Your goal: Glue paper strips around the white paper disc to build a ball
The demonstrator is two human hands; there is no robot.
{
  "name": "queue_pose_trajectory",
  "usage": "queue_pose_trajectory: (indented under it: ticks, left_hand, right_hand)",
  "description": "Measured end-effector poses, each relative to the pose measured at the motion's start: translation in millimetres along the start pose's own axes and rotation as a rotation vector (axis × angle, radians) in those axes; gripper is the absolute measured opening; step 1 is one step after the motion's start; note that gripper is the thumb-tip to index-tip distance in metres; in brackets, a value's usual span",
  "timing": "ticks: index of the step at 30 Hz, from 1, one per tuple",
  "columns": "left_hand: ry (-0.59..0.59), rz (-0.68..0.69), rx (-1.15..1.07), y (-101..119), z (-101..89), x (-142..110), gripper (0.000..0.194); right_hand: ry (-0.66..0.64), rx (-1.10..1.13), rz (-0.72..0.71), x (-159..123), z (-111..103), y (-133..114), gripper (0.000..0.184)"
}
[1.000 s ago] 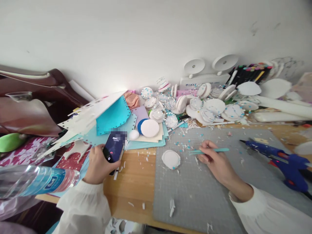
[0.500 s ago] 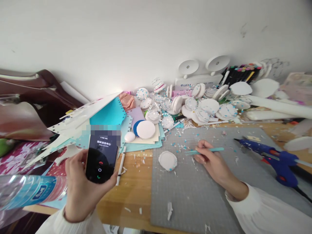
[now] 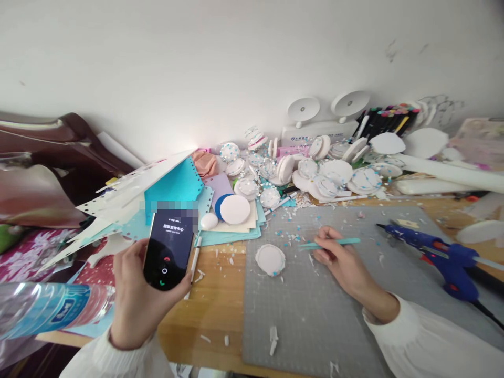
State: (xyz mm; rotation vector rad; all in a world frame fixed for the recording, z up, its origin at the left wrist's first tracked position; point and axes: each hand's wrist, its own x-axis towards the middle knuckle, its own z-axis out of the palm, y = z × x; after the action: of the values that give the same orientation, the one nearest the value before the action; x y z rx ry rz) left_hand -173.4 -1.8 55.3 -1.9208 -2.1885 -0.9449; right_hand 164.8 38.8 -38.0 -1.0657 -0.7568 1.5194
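A dark smartphone point(image 3: 173, 249) with an incoming-call screen is held up in my left hand point(image 3: 145, 294), thumb along its lower right and fingers behind its left side. My right hand point(image 3: 336, 254) rests over the grey cutting mat point(image 3: 311, 320), pinching turquoise tweezers point(image 3: 348, 241) whose tips point left. Left of those tips, a white round disc point(image 3: 270, 259) with a few blue specks at its edge lies flat on the mat. Small blue and white bits are scattered around the tweezer tips.
A blue glue gun point(image 3: 443, 257) lies at the right. A plastic bottle point(image 3: 51, 310) lies sideways at the left. White discs point(image 3: 325, 184) pile up along the wall beside a white router point(image 3: 318, 133). A white pen point(image 3: 196, 260) sits behind the phone, near turquoise sheets point(image 3: 173, 186).
My left hand has shifted slightly to the right with the phone. My right hand keeps its pinch on the tweezers, almost still.
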Motion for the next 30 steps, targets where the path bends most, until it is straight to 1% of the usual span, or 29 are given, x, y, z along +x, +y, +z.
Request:
queue_pose_trajectory:
  ticks: [2, 3, 7, 12, 15, 18, 20, 23, 25, 27, 30]
  left_hand:
    - [0.005, 0.01, 0.075, -8.4, 9.1, 2.2, 0.071]
    - [-0.018, -0.002, 0.104, -13.1, 14.1, 3.8, 0.073]
    - [-0.142, -0.115, 0.187, -32.0, 34.6, 12.0, 0.08]
    - [-0.293, -0.169, 0.287, -50.1, 53.8, 17.1, 0.084]
    - [-0.342, -0.154, 0.295, -57.3, 57.4, 16.0, 0.082]
    - [-0.316, -0.104, 0.238, -60.7, 50.7, 15.2, 0.081]
    - [-0.246, -0.061, 0.168, -59.0, 40.0, 14.8, 0.075]
    - [-0.134, -0.009, 0.047, -47.8, 19.7, 11.5, 0.053]
    - [-0.113, 0.026, -0.03, -34.8, 8.9, 6.6, 0.039]
    - [-0.103, 0.099, -0.098, -18.9, 3.8, 0.1, 0.029]
    - [-0.155, 0.222, -0.207, 8.3, 8.7, -10.0, 0.021]
  right_hand:
    - [0.0, 0.0, -0.001, 0.6, 0.0, 0.3, 0.023]
    - [0.001, -0.002, -0.001, 0.6, -0.1, 0.3, 0.023]
    - [0.011, -0.006, -0.006, -0.4, -0.7, -0.4, 0.023]
    - [0.01, -0.002, -0.013, -0.4, 1.0, -1.4, 0.024]
    - [0.023, 0.001, -0.015, 0.0, 1.6, -1.6, 0.025]
    - [0.021, 0.003, -0.014, -0.6, 1.5, -2.0, 0.025]
    - [0.017, 0.003, -0.009, -1.3, 1.4, -2.3, 0.025]
    - [0.014, 0.009, -0.011, -2.1, 2.4, -2.9, 0.024]
    - [0.018, 0.019, -0.024, -2.4, 3.8, -4.1, 0.023]
    - [0.031, 0.03, -0.046, -3.0, 5.1, -6.4, 0.023]
    - [0.056, 0.046, -0.091, -5.3, 5.7, -11.6, 0.024]
